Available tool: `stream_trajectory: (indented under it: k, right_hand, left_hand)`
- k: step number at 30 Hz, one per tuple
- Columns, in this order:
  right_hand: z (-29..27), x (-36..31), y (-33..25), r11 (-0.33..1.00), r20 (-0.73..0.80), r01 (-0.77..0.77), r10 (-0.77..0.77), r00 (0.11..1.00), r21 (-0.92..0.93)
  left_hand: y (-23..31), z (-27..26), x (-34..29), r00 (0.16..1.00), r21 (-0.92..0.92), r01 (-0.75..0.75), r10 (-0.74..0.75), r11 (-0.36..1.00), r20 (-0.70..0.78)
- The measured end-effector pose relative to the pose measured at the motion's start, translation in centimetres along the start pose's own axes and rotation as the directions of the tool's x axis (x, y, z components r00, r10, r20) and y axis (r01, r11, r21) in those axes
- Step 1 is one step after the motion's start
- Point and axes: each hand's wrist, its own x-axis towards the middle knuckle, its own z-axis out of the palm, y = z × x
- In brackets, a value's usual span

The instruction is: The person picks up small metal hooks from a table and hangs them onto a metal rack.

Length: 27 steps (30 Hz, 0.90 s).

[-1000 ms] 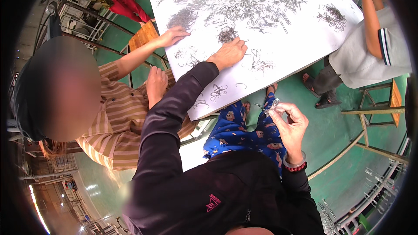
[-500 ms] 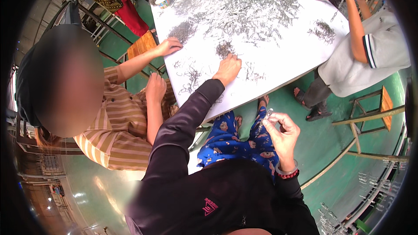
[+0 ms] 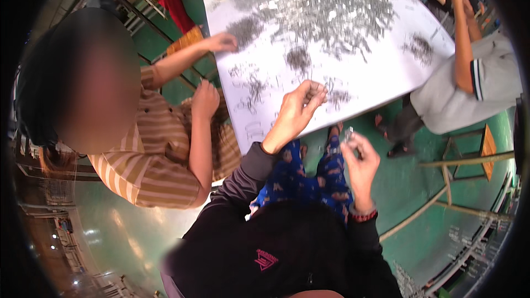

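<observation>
Over the near edge of the white table (image 3: 243, 105), my left hand (image 3: 298, 107) has its thumb and fingertips pinched together. Whatever they hold, if anything, is too small to make out. A small dark pile of thin wire-like pieces (image 3: 298, 59) lies just beyond it, and a looser scatter of the same kind (image 3: 338, 98) is by its fingertips. Lower and to the right, off the table edge, my right hand (image 3: 361, 160) pinches a small shiny metal piece (image 3: 349, 134) between thumb and fingers. That piece is blurred and its kind is unclear.
A big heap of small metallic pieces (image 3: 331, 8) covers the table's far part. At my left a co-worker in a striped shirt (image 3: 160, 143) reaches onto the table beside another dark pile (image 3: 244, 31). Another person in grey (image 3: 469, 94) is at the right, near a wooden stool (image 3: 487, 154).
My left hand has come away from the small dark pile, back toward me and to the right, nearer my right hand. My right hand still pinches the shiny piece, nearly unmoved.
</observation>
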Motion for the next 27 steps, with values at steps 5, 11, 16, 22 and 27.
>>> stream_trajectory:
  k: [5,11,16,22,27]
  right_hand:
    - [0.7,0.0,1.9,0.995,0.031,-0.087,0.085,0.996,0.054]
    - [0.6,-0.3,1.3,0.990,0.042,-0.097,0.093,0.995,0.099]
    - [0.7,-0.1,0.8,0.996,0.030,-0.058,0.061,0.998,-0.066]
    - [-2.6,3.3,0.9,0.996,0.240,0.034,-0.013,0.971,-0.081]
    - [-5.0,14.3,1.1,0.947,0.229,-0.111,0.185,0.956,-0.303]
  left_hand:
    - [2.6,0.9,-3.0,0.942,-0.300,0.229,-0.133,0.926,0.309]
    - [1.4,2.2,-3.3,0.942,-0.257,0.230,-0.148,0.939,0.302]
    - [1.2,3.0,-3.4,0.977,-0.110,0.111,-0.088,0.988,0.193]
    - [2.3,2.9,-4.3,0.982,-0.112,0.058,-0.036,0.992,0.185]
    - [0.5,3.3,-4.1,0.962,-0.030,-0.191,0.193,0.981,0.193]
